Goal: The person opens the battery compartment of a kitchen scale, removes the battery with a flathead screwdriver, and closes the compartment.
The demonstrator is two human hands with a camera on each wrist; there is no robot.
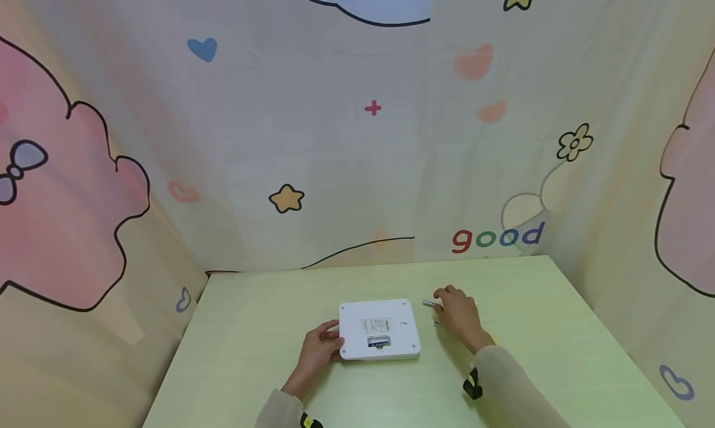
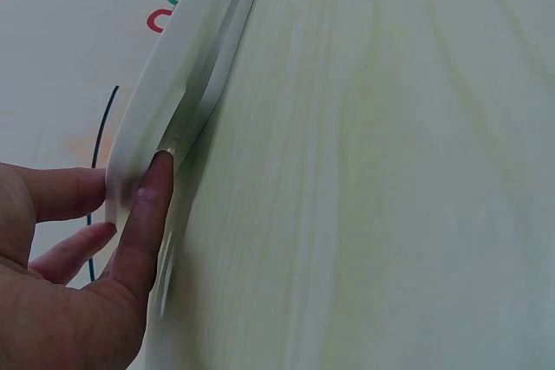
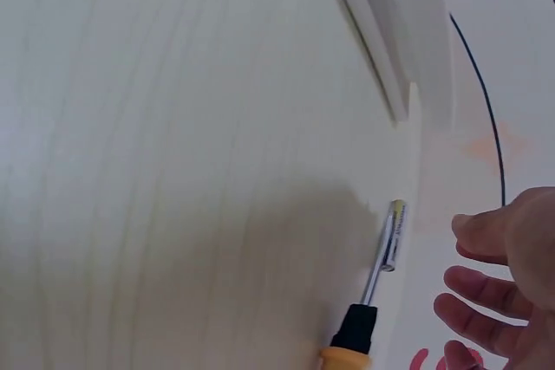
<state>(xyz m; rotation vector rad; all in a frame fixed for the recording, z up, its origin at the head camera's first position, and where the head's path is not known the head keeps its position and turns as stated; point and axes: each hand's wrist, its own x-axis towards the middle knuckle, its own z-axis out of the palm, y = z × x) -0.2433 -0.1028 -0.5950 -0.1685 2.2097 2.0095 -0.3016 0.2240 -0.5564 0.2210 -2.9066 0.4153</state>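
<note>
A white, flat, square-cornered device (image 1: 385, 313), perhaps a small scale, lies with its labelled underside up. Its small battery compartment (image 1: 378, 342) is uncovered; what sits inside is too small to tell. At the device's left edge my left hand (image 1: 317, 356) pinches it between thumb and fingers, as the left wrist view (image 2: 95, 249) also shows. To the right, my right hand (image 1: 459, 313) hovers over the table with fingers apart, holding nothing. Close to it lie a silver cylindrical battery (image 3: 395, 236) and a screwdriver (image 3: 351, 331) with a black and orange handle.
The pale wood-grain table (image 1: 251, 316) bears all these things. Behind it hangs a printed cloth backdrop (image 1: 313, 136), with more cloth at both sides. In the right wrist view the device's edge (image 3: 373, 41) shows at the top.
</note>
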